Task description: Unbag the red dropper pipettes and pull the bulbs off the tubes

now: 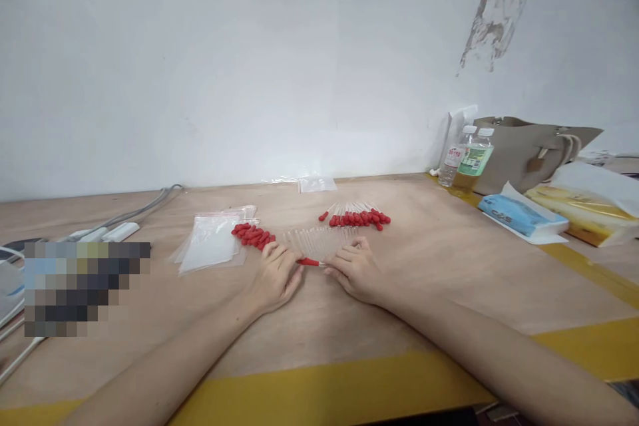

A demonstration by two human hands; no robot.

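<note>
Both my hands rest on a wooden table (449,279) near its middle. My left hand (276,276) pinches the red rubber bulb (308,261) of a dropper. My right hand (353,268) pinches the other end, the clear glass tube, so the two hands hold one dropper between them. Just beyond my fingers lies a row of clear glass tubes (319,238). A pile of loose red bulbs (253,235) sits to the left of them. Farther back lies a group of finished droppers with red bulbs (358,217).
Clear zip bags (212,243) lie left of the bulbs, another small bag (316,184) by the wall. Two bottles (466,158), a beige handbag (536,150), a blue tissue pack (519,215) and a yellow package (582,210) stand at right. Cables (124,216) run along the left. Yellow tape edges the table.
</note>
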